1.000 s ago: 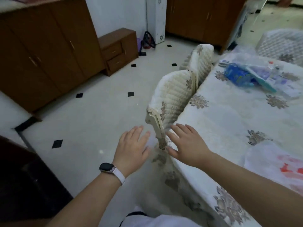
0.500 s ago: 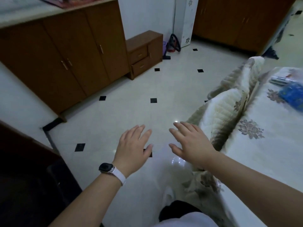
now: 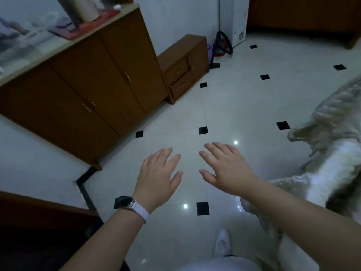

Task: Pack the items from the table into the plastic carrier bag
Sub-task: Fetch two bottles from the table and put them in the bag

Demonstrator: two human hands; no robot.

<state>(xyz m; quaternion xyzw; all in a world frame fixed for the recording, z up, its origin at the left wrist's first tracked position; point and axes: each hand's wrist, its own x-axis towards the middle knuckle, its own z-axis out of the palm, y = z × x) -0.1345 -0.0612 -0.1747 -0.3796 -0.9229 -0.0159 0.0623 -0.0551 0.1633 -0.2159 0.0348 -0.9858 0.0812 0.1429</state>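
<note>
My left hand [image 3: 159, 176], with a white-strapped watch on its wrist, is held out palm down over the tiled floor, fingers straight and holding nothing. My right hand [image 3: 224, 168] is stretched out beside it, also flat with nothing in it. The two hands are a small gap apart. The table, the items and the plastic carrier bag are out of view.
A covered chair [image 3: 332, 153] stands at the right edge. A long brown cabinet [image 3: 82, 94] runs along the left wall, with a small drawer unit [image 3: 185, 67] beyond it. The white floor [image 3: 234, 106] with black diamond tiles stretches ahead. My white shoe [image 3: 222, 243] shows below.
The view has swung left, away from the table. The table and its items have left the frame. Both hands stay flat and outstretched, holding nothing.
</note>
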